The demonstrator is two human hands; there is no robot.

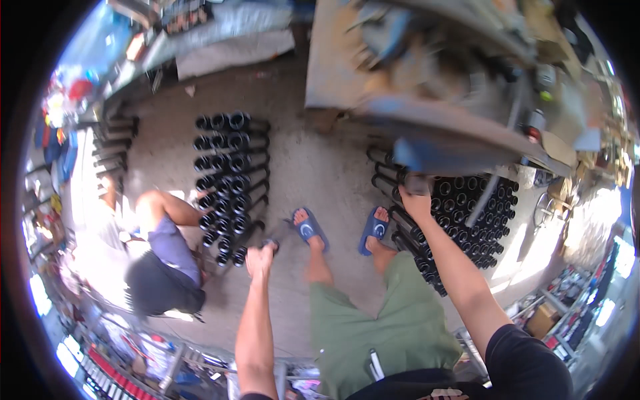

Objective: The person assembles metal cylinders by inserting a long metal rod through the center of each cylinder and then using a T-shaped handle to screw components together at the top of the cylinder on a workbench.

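Note:
My left hand is closed around a dark, blurred tubular part, beside the near end of a stack of black tubular parts with ring-shaped ends. My right hand reaches to the upper left of a larger stack of similar black parts. Its fingers curl around the blurred end of a dark tube. Motion blur hides the exact grip and the full length of what each hand holds.
A worn workbench stands ahead at right, partly over the larger stack. Another person sits low at left, near the smaller stack. More black tubes lie at far left. My sandalled feet stand between the stacks.

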